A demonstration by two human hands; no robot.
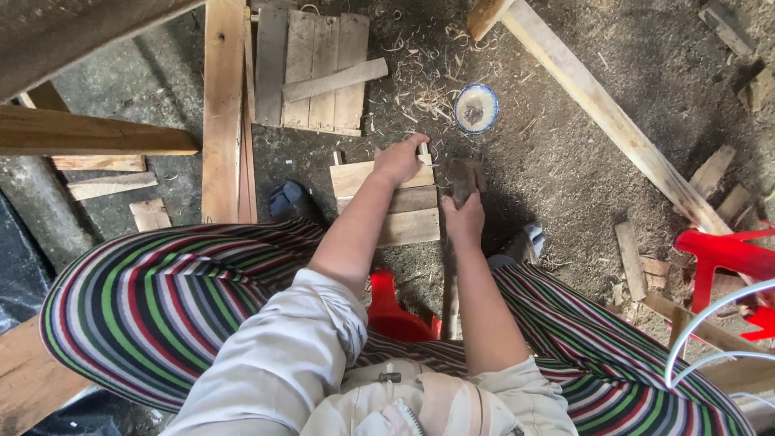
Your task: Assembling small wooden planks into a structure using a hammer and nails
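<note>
A small panel of short wooden slats lies on the dirt floor between my feet. My left hand rests on its far edge and holds it there. The fingertips are pinched together on something too small to make out. Just right of the panel, my right hand grips a hammer high on the handle, close to the dark head. The head is just above the hand, level with the panel's far edge, and the handle runs back toward me. I sit on a red stool, in striped trousers.
A larger slat panel with a loose batten across it lies ahead. A small round bowl sits among wood shavings. Long planks lie at the left and diagonally at the right. Offcuts and a red plastic stool are at the right.
</note>
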